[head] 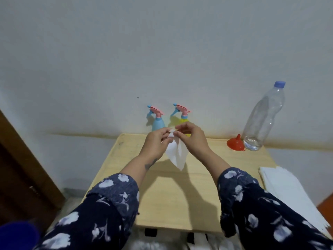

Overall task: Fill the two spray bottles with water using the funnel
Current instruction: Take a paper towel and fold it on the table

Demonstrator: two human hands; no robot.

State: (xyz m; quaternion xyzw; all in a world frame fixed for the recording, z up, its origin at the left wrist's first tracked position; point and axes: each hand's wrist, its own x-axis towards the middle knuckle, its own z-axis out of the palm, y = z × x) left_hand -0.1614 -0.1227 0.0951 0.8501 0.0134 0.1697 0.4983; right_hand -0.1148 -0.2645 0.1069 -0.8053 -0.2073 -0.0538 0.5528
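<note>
Two small spray bottles stand at the back of the wooden table (180, 195), against the wall: a blue spray bottle (158, 122) on the left and a yellow spray bottle (183, 120) on the right, both with pink and blue trigger heads. A red funnel (235, 143) lies upside down at the back right, beside a large clear water bottle (263, 118) with a blue cap and a little water at its bottom. My left hand (156, 141) and my right hand (191, 138) together pinch the top of a white tissue (175, 154) that hangs above the table, in front of the spray bottles.
A stack of white tissues (282, 186) lies on the table's right side. A dark wooden door (23, 177) stands at the left. The white wall runs right behind the table. Something blue (18, 235) shows at the bottom left corner.
</note>
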